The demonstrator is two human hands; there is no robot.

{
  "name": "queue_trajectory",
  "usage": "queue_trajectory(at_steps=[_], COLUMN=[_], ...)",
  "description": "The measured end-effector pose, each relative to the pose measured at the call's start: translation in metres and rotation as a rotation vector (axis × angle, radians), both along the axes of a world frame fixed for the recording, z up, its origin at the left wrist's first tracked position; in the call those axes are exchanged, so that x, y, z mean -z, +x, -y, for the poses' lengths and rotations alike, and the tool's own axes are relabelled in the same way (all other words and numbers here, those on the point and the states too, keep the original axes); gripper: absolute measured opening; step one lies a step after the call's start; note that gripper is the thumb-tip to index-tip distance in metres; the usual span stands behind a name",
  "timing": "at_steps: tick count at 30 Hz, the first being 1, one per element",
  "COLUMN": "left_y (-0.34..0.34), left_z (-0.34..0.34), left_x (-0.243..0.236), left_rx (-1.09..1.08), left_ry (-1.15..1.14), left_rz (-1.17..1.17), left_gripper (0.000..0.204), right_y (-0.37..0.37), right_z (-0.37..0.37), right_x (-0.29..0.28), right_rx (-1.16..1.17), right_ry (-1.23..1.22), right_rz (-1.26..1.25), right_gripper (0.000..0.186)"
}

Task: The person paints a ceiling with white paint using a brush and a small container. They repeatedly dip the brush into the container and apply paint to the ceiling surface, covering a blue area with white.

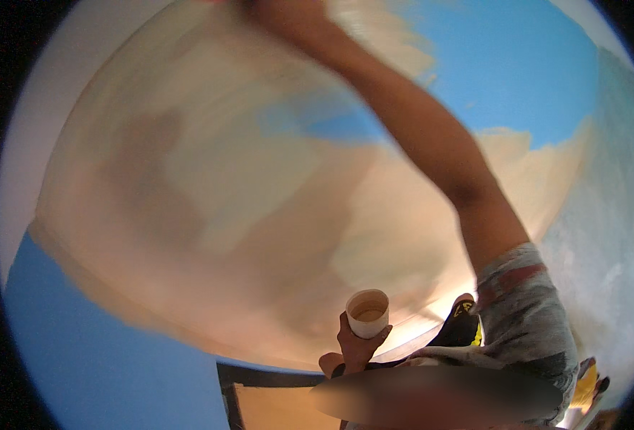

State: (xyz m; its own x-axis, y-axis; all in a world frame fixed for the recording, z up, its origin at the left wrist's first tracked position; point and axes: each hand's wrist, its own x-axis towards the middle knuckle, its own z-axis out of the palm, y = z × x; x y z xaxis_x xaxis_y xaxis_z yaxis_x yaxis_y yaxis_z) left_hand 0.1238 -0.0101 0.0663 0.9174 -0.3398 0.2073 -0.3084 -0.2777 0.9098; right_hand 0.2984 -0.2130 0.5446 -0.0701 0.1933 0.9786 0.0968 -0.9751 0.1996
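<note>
My left hand (356, 345) holds a small white cup (368, 312) from below; the cup has brownish liquid inside and stands upright at lower centre. My right arm stretches up across the picture to the top edge. There my right hand (277, 13) is blurred and partly cut off against the wall. Whether it holds anything cannot be made out. The wall (209, 215) in front of me is blue, with a broad cream-beige painted patch over most of its middle.
Bare blue wall (518, 79) shows at the upper right and lower left. A dark frame (225, 380) with a tan panel sits at the bottom. A black and yellow object (462, 322) lies by my grey sleeve. At the right runs a pale, mottled surface (611, 236).
</note>
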Motion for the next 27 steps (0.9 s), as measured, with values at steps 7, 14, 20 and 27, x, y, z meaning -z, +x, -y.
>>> queue_trajectory(at_steps=[7, 14, 20, 27], left_y=[0.01, 0.005, 0.014, 0.034], left_z=[-0.006, -0.015, 0.0, -0.007], left_x=[0.032, 0.024, 0.023, 0.075], left_rx=[-0.059, -0.062, 0.053, 0.072], left_ry=[0.099, 0.03, 0.071, -0.028], left_rz=[-0.019, -0.007, 0.07, 0.103], left_gripper=[0.078, 0.079, 0.084, 0.083], right_y=[0.003, -0.024, -0.159, -0.2], right_z=[-0.1, 0.124, 0.394, 0.33], right_x=[0.038, 0.07, 0.147, 0.502], right_rx=[-0.546, -0.594, -0.011, -1.078], right_ry=[0.217, 0.478, 0.645, 1.222], right_rz=[-0.015, 0.192, 0.363, 0.365], right_gripper=[0.019, 0.024, 0.031, 0.039])
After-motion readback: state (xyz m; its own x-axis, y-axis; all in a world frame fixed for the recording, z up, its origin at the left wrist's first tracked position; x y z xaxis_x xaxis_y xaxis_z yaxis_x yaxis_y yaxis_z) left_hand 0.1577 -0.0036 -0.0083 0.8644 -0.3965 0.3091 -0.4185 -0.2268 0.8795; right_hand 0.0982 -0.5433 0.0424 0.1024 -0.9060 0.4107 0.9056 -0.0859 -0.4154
